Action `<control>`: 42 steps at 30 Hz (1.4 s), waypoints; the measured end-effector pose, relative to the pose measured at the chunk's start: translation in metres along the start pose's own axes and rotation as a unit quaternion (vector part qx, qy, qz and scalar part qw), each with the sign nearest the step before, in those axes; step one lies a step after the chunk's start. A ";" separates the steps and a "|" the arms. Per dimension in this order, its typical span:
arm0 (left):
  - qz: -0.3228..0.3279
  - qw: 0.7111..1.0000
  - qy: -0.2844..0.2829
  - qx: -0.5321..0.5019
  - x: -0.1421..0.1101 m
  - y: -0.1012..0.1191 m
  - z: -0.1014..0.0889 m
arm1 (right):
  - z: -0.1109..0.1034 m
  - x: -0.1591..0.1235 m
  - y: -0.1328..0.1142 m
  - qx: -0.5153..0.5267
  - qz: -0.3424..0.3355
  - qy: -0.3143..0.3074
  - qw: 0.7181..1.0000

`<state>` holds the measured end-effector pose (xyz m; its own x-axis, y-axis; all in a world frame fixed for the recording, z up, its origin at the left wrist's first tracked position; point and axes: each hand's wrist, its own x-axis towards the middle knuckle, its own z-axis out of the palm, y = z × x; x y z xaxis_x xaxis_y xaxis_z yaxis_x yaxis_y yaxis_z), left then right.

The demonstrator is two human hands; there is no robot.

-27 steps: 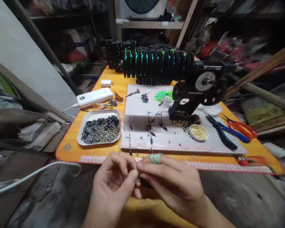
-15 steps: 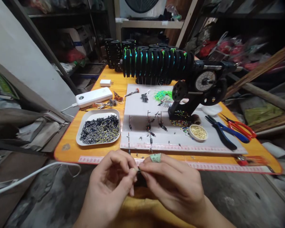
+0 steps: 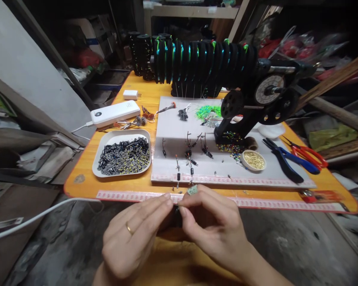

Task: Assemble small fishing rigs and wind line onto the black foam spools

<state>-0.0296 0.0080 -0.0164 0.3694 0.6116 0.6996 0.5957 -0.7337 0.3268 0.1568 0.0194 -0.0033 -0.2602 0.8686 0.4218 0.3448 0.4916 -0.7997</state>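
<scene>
Just in front of the table's edge my left hand (image 3: 134, 234) and my right hand (image 3: 216, 224) meet at the fingertips. Between them shows a small dark piece (image 3: 176, 207), too small and too covered to name. My right thumb and index finger pinch at it; a green wrap (image 3: 192, 190) covers part of one finger. The left fingers are pressed together, with the thumb hidden behind them. Just beyond the fingertips, a thin strand with a black cylinder (image 3: 178, 176) and an orange tip stands out over the grey board (image 3: 170, 131). Similar pieces (image 3: 188, 153) lie nearby.
A white tray (image 3: 95, 159) of small black and grey parts stands left, below a white power bank (image 3: 116, 114). A black spool machine (image 3: 235, 119) rises behind. Right are a bowl of golden bits (image 3: 253, 160), blue-black pliers (image 3: 286, 161) and red-handled pliers (image 3: 310, 155).
My left hand has turned over, its back and a ring now showing. The strand with the black cylinder has shifted right and up. The view has tilted downward; my right hand stays pinched.
</scene>
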 end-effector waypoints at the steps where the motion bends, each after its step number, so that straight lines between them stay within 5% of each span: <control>1: -0.001 1.000 -0.003 0.008 -0.001 -0.001 0.001 | 0.001 -0.001 0.001 -0.005 -0.004 0.001 1.000; 8: -0.120 0.987 -0.054 -0.096 0.006 -0.006 0.006 | 0.003 -0.001 0.012 -0.104 -0.063 -0.008 0.993; 12: -0.166 0.980 -0.088 -0.058 0.013 -0.014 0.004 | 0.005 -0.001 0.019 -0.143 -0.070 -0.025 0.987; 20: -0.199 0.966 -0.165 0.004 0.020 -0.020 0.004 | 0.011 -0.001 0.024 -0.197 -0.057 -0.039 0.978; 42: -0.227 0.954 -0.194 -0.030 0.023 -0.026 -0.001 | 0.011 -0.004 0.026 -0.223 -0.062 -0.052 0.972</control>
<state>-0.0377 0.0413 -0.0077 0.3258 0.9253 0.1939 0.7193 -0.3757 0.5844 0.1571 0.0276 -0.0300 -0.4064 0.8015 0.4386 0.6551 0.5903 -0.4716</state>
